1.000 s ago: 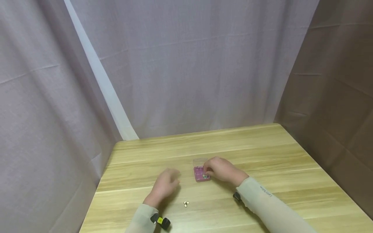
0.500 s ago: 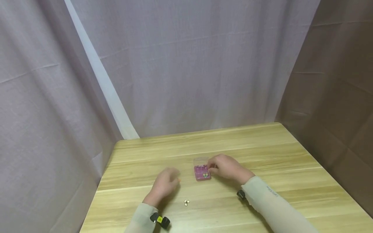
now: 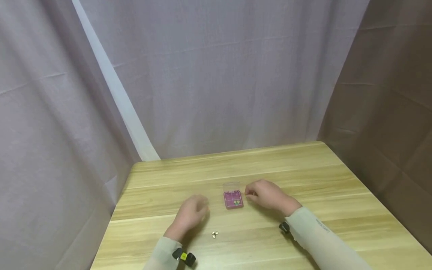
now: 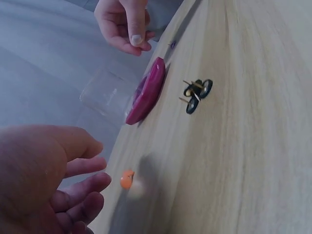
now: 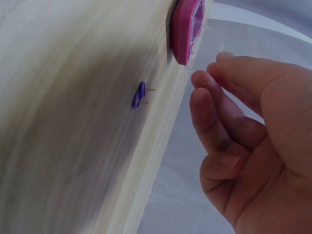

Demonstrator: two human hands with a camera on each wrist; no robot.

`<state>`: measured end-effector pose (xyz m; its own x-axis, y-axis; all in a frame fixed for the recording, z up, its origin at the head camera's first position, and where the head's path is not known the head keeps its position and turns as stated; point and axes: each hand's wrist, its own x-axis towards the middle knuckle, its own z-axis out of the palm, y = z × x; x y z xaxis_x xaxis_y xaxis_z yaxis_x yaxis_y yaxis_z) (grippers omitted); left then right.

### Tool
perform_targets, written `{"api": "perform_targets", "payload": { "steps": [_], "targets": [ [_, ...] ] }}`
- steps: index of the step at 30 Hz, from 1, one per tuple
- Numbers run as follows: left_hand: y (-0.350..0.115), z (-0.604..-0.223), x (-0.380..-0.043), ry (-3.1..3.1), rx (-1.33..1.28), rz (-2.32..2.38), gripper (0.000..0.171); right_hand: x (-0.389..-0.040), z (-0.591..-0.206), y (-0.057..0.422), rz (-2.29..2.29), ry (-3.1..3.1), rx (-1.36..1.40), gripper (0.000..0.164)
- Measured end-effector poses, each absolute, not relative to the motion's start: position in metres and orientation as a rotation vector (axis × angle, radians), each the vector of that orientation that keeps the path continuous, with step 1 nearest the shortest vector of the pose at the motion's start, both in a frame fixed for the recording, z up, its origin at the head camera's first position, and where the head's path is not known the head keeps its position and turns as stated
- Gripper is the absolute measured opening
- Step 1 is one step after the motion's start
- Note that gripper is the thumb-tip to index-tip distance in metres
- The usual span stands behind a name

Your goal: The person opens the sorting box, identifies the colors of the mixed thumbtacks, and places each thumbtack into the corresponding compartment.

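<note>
The right hand (image 3: 266, 195) hovers just right of a small pink case (image 3: 233, 199) near the middle of a wooden table (image 3: 303, 172), its fingers loosely curled and holding nothing that shows; the right wrist view confirms bent fingers (image 5: 214, 117) with no object between them. The left hand (image 3: 190, 215) rests on the table to the case's left, fingers relaxed and gripping nothing, with a tiny orange bit (image 4: 126, 179) lying just beyond its fingertips.

The case lies open, its clear lid (image 3: 231, 186) folded back toward the far side. It is a shallow magenta tray split into small compartments, and a few small pieces, yellowish and green, sit in the near right one. A pair of small green studs (image 4: 196, 95) lies on the table near the person, between the two forearms and well apart from the case. In the right wrist view, a pair of purple studs (image 5: 141, 95) shows on the wood close to the case's edge.

Judging from how things lie, the work is sorting small studs into the case, and the right hand appears to be between placements. A next move would call for a fine fingertip pinch on one of the loose studs, which look small, light and apt to roll or skitter away.
</note>
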<state>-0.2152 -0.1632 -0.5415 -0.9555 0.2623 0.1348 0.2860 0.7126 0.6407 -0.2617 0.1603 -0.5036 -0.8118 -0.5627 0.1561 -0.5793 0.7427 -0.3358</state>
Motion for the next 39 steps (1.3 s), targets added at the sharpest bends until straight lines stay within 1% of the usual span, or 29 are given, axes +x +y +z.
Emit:
{"api": "perform_targets", "payload": {
  "steps": [6,12,15,23,30,39],
  "targets": [
    [-0.161,-0.532,-0.209,-2.929,-0.484,-1.059,0.030,-0.256,-0.502,0.166,0.594,-2.902,0.935,0.009],
    [-0.159,-0.524,-0.203,-2.974,-0.587,-1.066,0.011,-0.251,-0.499,0.171,0.606,-2.933,0.934,0.009],
    [-0.156,-0.521,-0.200,-2.981,-0.654,-1.057,0.009,-0.251,-0.500,0.175,0.606,-2.925,0.915,0.007],
    [-0.150,-0.516,-0.190,-3.056,-0.790,-1.093,0.011,-0.254,-0.499,0.179,0.588,-2.916,0.902,0.006],
    [-0.149,-0.523,-0.187,-3.053,-0.867,-1.005,0.016,-0.251,-0.496,0.177,0.636,-2.929,0.878,0.006],
    [-0.146,-0.526,-0.190,-3.061,-0.867,-0.969,0.011,-0.255,-0.496,0.175,0.656,-2.922,0.870,0.005]
  ]
}}
